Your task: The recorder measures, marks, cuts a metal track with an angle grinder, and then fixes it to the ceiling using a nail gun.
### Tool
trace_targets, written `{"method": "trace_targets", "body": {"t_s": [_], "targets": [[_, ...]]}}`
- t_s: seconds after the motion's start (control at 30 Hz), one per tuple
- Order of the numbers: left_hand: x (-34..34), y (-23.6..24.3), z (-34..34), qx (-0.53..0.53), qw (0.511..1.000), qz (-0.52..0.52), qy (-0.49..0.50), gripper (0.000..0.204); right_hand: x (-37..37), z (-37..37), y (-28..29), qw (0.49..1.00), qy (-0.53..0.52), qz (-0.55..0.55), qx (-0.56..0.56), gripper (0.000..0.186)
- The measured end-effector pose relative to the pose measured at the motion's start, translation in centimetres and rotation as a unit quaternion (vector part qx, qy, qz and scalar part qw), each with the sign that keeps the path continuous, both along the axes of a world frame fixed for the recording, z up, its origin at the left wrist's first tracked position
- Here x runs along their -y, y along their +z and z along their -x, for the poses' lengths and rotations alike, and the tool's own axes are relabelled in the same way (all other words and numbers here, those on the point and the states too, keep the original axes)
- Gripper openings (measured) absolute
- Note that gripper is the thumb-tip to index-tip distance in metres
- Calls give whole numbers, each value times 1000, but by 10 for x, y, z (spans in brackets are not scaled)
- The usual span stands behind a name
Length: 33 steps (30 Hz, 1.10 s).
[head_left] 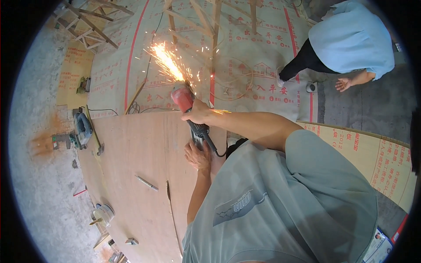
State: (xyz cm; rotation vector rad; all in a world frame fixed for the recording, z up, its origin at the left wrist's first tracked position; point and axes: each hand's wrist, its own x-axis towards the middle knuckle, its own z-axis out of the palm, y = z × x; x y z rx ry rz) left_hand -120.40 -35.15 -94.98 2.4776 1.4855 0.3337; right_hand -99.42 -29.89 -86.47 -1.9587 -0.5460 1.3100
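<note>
An angle grinder (pixel 183 99) with a red head and dark body points away from me over the far edge of the wooden board (pixel 131 149). Bright sparks (pixel 169 63) spray from its head, hiding whatever it touches. My right hand (pixel 198 112) is closed round the middle of the body, just behind the red part. Lower down, my left hand (pixel 198 155) grips the rear end, close to the black cord (pixel 213 144). On the board near my left forearm lie a silver pen-like tool (pixel 147 183) and a thin dark toothed strip (pixel 168 191).
A power tool (pixel 83 127) sits at the board's left edge by a wood strip (pixel 93 127). Nearer are a round pale container (pixel 104 214) and a small metal item (pixel 131 241). Wooden trestles (pixel 212 35) stand beyond. A person in light blue (pixel 351 37) bends at far right.
</note>
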Motion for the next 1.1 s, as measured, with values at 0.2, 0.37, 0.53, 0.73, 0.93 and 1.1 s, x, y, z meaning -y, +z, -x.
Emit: {"method": "trace_targets", "body": {"t_s": [0.2, 0.37, 0.53, 0.73, 0.93, 1.1], "targets": [[-2, -1, 1, -3, 1000, 0, -7, 63, 4, 2, -3, 999, -14, -3, 33, 55], [-1, 1, 1, -8, 1000, -16, -9, 63, 10, 2, 4, 1000, 1, -3, 24, 56], [-1, 4, -1, -7, 1000, -3, -5, 63, 15, 1, 8, 1000, 0, -2, 25, 69], [-1, 2, 2, -7, 1000, -1, -7, 63, 20, 6, -1, 1000, 16, -16, 19, 67], [0, 1, 1, -10, 1000, 6, -7, 63, 12, 0, 1, 1000, 6, -25, -5, 67], [-1, 0, 3, -5, 1000, -5, -14, 64, 10, 4, -3, 1000, -1, -13, 17, 68]]}}
